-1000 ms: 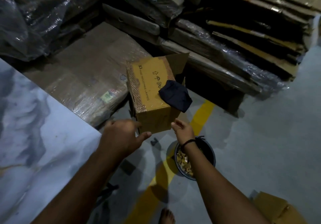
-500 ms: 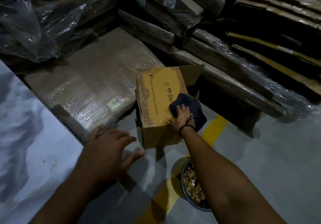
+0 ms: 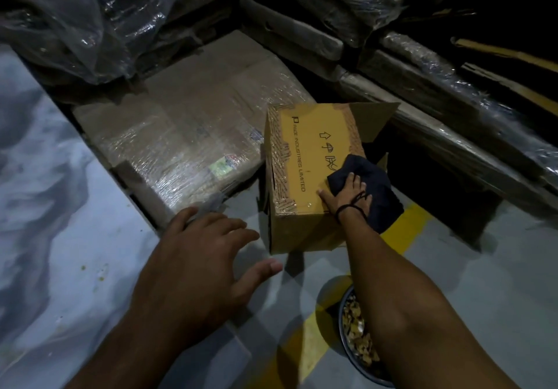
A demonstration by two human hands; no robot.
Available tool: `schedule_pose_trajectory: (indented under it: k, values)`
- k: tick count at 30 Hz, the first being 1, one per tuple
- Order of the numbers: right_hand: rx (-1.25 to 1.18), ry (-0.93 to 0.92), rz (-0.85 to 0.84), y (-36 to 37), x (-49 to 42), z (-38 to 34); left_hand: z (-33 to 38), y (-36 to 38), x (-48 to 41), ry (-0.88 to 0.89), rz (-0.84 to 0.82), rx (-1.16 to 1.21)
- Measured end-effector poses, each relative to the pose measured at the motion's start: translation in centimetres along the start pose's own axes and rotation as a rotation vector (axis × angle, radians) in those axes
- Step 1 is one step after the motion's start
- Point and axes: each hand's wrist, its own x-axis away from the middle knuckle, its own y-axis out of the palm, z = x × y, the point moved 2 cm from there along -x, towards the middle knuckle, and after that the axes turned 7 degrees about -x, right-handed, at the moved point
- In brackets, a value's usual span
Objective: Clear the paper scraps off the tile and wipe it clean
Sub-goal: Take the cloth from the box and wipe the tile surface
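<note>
The marbled grey tile [image 3: 60, 237] fills the left side, with a few small specks near its right edge. My left hand [image 3: 199, 264] hovers open over the tile's edge, fingers spread. My right hand [image 3: 347, 192] reaches forward and rests on a dark cloth [image 3: 382, 198], fingers lying on top of it and thumb on the box. The cloth is draped over the near right corner of a yellow cardboard box [image 3: 302, 177]. A metal bowl [image 3: 359, 340] holding paper scraps stands on the floor under my right forearm, partly hidden.
A large plastic-wrapped flat carton [image 3: 187, 135] lies beside the tile, behind the box. Stacks of wrapped cartons [image 3: 453, 110] and loose plastic sheeting [image 3: 75, 20] line the back. A yellow floor line [image 3: 404, 231] runs under the box and the bowl.
My right hand went from above the bowl forward onto the cloth on the box and stays there. My left hand opened its fingers and dropped nearer the tile edge. The view moved closer.
</note>
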Motion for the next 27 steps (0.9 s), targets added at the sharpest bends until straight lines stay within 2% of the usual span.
schedule_pose_trajectory:
  k: [8,15,19,23,27]
  values:
    - [0.027,-0.081,0.127,0.3,-0.1,0.5,0.1,0.1,0.0,-0.005,0.022,-0.009]
    - [-0.360,-0.051,0.064,-4.1,1.7,-0.5,0.3,-0.2,-0.1,-0.004,-0.001,-0.030]
    - [-0.372,-0.096,0.073,-8.8,5.6,-2.0,0.5,-0.7,0.0,-0.009,0.013,-0.020]
    - [-0.521,-0.087,0.141,-12.1,7.5,-2.4,0.6,-1.2,0.1,-0.036,0.036,0.006]
    - [-0.579,-0.060,0.071,-16.1,10.9,-3.7,0.4,-0.6,0.1,-0.041,0.012,-0.051]
